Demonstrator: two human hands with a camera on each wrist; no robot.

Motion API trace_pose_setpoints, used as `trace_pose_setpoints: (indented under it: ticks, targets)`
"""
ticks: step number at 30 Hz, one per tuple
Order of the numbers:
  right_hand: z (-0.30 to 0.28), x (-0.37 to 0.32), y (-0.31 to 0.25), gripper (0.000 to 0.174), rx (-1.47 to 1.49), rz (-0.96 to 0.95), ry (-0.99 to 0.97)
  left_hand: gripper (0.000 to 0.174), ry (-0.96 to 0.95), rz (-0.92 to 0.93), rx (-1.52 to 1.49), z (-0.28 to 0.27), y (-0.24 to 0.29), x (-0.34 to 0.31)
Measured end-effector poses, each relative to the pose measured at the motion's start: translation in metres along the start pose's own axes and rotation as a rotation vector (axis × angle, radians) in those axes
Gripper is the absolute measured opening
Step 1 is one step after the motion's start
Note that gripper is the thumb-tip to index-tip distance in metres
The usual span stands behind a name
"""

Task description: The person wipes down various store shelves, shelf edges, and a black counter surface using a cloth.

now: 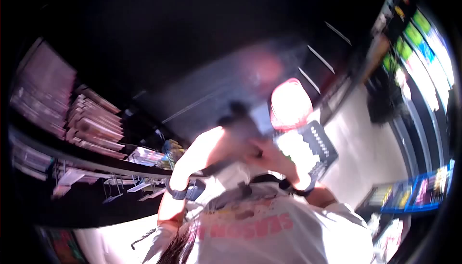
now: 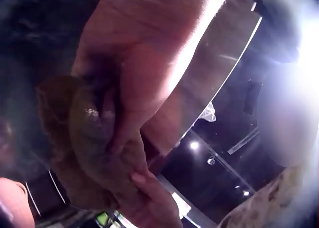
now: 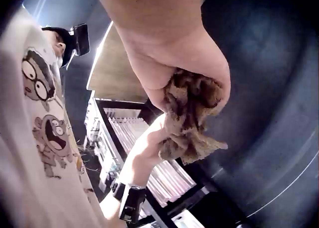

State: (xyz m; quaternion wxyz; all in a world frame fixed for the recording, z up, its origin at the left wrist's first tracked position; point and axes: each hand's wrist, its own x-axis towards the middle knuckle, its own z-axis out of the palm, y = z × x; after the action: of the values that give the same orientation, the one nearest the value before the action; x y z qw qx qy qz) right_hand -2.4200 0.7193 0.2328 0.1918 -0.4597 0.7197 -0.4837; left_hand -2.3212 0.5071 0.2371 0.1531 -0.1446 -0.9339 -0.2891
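A crumpled brown cloth [image 3: 192,121] is bunched up in my right hand [image 3: 174,48], whose fingers curl round its top in the right wrist view. My left hand [image 3: 149,141] holds the same cloth from below and to the side. In the left wrist view, my left hand [image 2: 137,58] grips the cloth [image 2: 94,153], and my right hand [image 2: 157,203] pinches its lower end. Both hands are close together before the chest in the head view, left hand [image 1: 211,143] and right hand [image 1: 272,158]; the cloth is a dark blur there.
A dark surface [image 1: 202,95] lies beyond the hands. Near the right hand are a bright, red-edged round object [image 1: 291,103] and a dark case [image 1: 320,143] with white contents. Stacked items [image 1: 94,124] fill the left side. Coloured goods [image 1: 418,189] and a black bag-like shape [image 1: 380,98] stand at the right.
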Motion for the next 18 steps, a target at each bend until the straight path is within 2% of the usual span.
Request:
trace_pose_setpoints:
  ticks: [1,3,4,5,7,8,11,12,13,14,15,16,17,18]
  targets:
    - [-0.003,-0.019,0.014,0.043,-0.050,0.025,0.041,0.028,-0.047,-0.153,-0.246,0.014,0.022,0.015]
    - [-0.014,-0.052,0.001,0.043,-0.033,0.291,0.040,0.031,-0.217,-0.040,-0.390,0.044,0.021,0.023]
    - [-0.018,-0.072,0.010,0.037,0.009,0.179,-0.004,0.034,-0.286,-0.040,-0.460,0.061,0.021,0.024]
    - [-0.013,-0.090,0.008,0.031,0.063,0.118,0.041,0.034,-0.340,-0.020,-0.496,0.074,0.021,0.023]
    - [0.005,-0.123,0.011,0.028,0.273,0.386,0.258,0.036,-0.482,-0.025,-0.637,0.100,0.022,0.022]
    - [0.014,-0.137,0.017,0.029,0.316,0.457,0.285,0.035,-0.491,-0.006,-0.672,0.110,0.024,0.021]
    - [0.022,-0.146,0.019,0.030,0.386,0.453,0.352,0.033,-0.399,-0.038,-0.613,0.127,0.026,0.013]
    - [0.020,-0.140,0.022,0.032,0.358,0.434,0.301,0.033,-0.407,-0.032,-0.620,0.125,0.025,0.008]
    - [0.020,-0.131,0.024,0.032,0.358,0.436,0.304,0.033,-0.368,-0.161,-0.679,0.117,0.025,0.005]
    - [0.022,-0.117,0.025,0.032,0.513,0.440,0.271,0.033,-0.319,-0.297,-0.732,0.109,0.022,0.000]
    - [0.024,-0.103,0.026,0.032,0.666,0.435,0.225,0.033,-0.270,-0.348,-0.746,0.103,0.010,-0.010]
    - [0.036,-0.090,0.051,0.036,0.513,0.322,0.181,0.034,-0.210,-0.415,-0.755,0.092,0.002,-0.015]
    - [0.039,-0.068,0.041,0.036,0.584,0.277,0.194,0.035,-0.134,-0.486,-0.760,0.079,-0.005,-0.023]
    - [0.039,-0.051,0.027,0.038,0.646,0.360,0.172,0.036,-0.021,-0.478,-0.714,0.069,-0.014,-0.032]
